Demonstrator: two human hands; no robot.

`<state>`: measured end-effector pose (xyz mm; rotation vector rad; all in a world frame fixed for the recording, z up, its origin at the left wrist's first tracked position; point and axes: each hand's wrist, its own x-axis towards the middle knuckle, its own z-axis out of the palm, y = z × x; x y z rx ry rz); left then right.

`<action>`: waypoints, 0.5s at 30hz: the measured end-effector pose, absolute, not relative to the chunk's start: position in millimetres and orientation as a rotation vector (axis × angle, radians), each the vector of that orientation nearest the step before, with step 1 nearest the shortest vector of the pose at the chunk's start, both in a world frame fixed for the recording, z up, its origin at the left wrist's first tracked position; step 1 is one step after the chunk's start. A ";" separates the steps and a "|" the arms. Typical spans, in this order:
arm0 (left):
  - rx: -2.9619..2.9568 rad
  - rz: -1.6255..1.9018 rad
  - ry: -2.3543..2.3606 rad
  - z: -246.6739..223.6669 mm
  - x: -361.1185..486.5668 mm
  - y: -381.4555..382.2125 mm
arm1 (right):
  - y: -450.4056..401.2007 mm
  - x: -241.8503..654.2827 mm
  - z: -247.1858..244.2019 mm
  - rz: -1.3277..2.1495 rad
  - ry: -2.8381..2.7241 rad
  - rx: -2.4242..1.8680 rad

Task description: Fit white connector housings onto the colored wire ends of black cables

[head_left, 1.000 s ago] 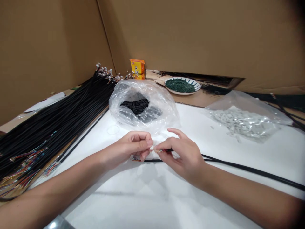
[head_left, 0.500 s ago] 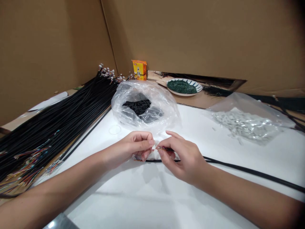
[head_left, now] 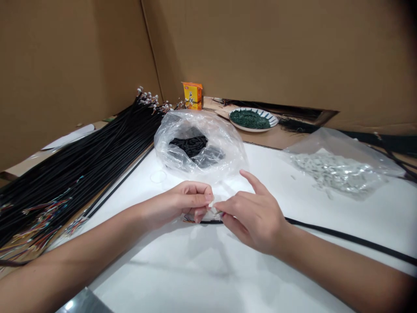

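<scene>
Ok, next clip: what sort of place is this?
Probably a makeshift cable-assembly workspace: a bundle of black cables with coloured wire ends, a plastic bag of small pale parts, and cardboard walls.

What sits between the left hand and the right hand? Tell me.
In the head view, a small white piece sits between the left hand and the right hand, at the end of a black cable.

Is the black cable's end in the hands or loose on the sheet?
In the hands: the black cable crosses the white sheet and ends between the right hand and left hand.
</scene>
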<state>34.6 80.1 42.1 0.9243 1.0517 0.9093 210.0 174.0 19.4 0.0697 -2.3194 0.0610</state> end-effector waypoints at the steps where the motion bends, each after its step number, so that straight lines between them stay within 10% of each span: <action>1: 0.932 0.903 1.048 42.5 34.7 80.0 | 174.5 210.6 19.4 0.004 -2.321 0.093; 15: 0.903 0.876 0.963 39.9 31.0 78.3 | 171.6 212.5 25.0 -0.298 -2.227 0.168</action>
